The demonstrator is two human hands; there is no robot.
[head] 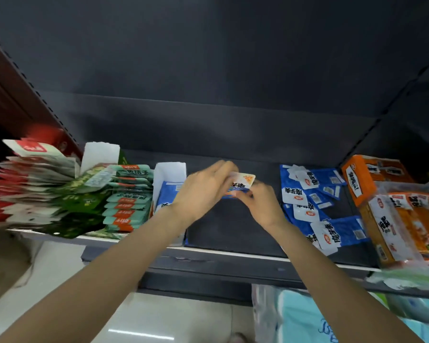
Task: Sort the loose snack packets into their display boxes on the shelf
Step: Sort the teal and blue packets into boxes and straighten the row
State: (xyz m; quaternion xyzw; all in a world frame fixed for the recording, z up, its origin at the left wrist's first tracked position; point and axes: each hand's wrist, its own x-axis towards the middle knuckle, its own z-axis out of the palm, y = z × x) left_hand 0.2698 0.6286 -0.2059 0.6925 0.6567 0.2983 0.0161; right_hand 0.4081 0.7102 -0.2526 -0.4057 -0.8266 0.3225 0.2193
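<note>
While both bare forearms are reaching up from the near edge of the view, the left hand (203, 191) and the right hand (263, 204) are meeting over the middle of the dark shelf (233, 233). Each grip is closing its curled fingers on a small stack of blue-and-white packets (240, 185), the left hand arching over the top, the right hand pinching the lower corner from the right; the stack is sitting between the two grips, just above the shelf board. Just left of the hands, an open white display box (170, 174) is standing with blue packets in it. Right of the hands, loose blue packets (315, 201) are lying scattered on the shelf, and beyond them orange boxes (372, 181) are sitting at the right end. Further left, teal packets (128, 196), green packets (82, 194) and red-and-white packets (30, 174) are crowding in rows. Behind everything, the dark back panel (208, 70) is rising.
</note>
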